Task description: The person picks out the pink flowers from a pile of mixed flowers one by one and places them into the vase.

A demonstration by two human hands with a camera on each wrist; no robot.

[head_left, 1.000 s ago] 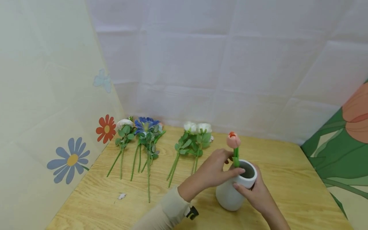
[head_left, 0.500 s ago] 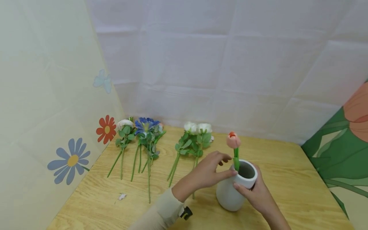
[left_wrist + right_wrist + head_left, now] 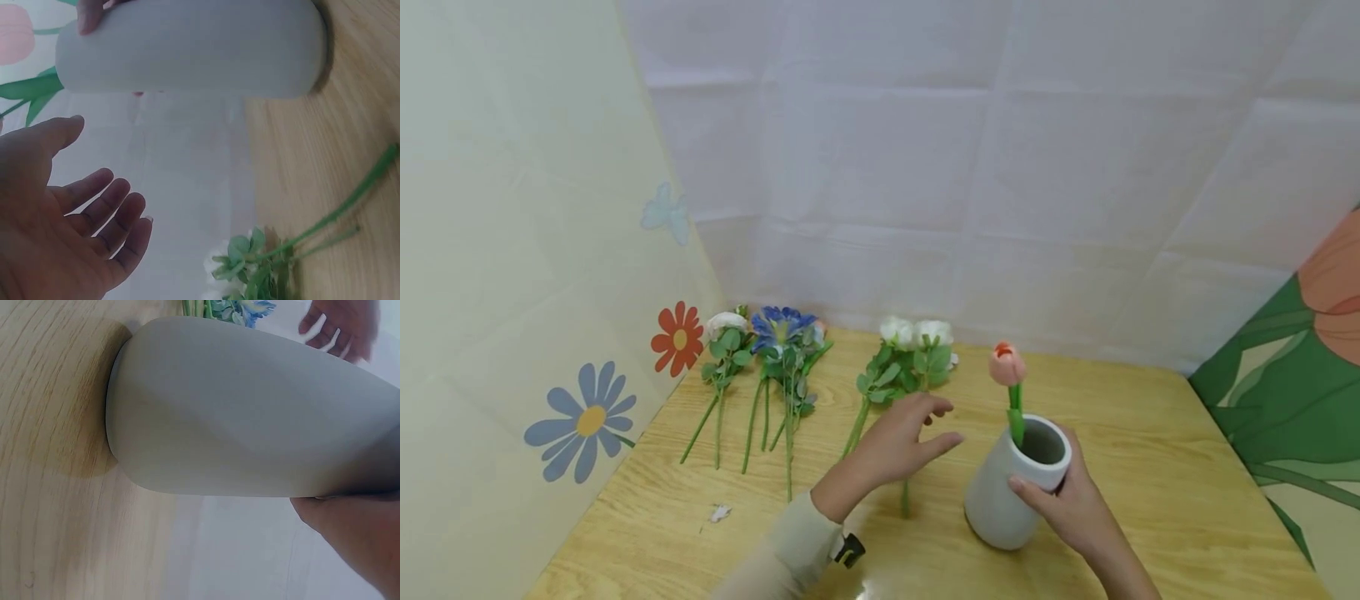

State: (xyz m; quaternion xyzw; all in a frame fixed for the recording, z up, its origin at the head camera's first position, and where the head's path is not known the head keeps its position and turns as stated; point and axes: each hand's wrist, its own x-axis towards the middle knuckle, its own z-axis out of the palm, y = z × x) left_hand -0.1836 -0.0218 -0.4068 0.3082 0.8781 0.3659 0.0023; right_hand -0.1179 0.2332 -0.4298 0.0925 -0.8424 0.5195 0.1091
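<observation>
A white vase (image 3: 1003, 500) stands on the wooden table at the right, its wide mouth facing up. My right hand (image 3: 1067, 504) grips it near the rim, thumb on the front and fingers round the far side. One pink tulip (image 3: 1007, 365) leans upright against the left inside of the mouth; its lower stem is hidden in the vase. My left hand (image 3: 891, 446) hovers left of the vase with nothing in it, fingers loosely spread. In the left wrist view that hand's palm (image 3: 56, 250) shows bare. Behind it lie white roses (image 3: 916, 333) with green stems.
Farther left on the table (image 3: 662, 542) lie a blue flower (image 3: 781, 325) and a pale pink rose (image 3: 727, 322) with long stems. A small white scrap (image 3: 720, 512) lies near the front left. A white cloth (image 3: 865, 167) hangs behind the table.
My left hand has let go of the tulip and moved left, away from the vase. The tulip stays in the vase, and my right hand still holds the vase in place.
</observation>
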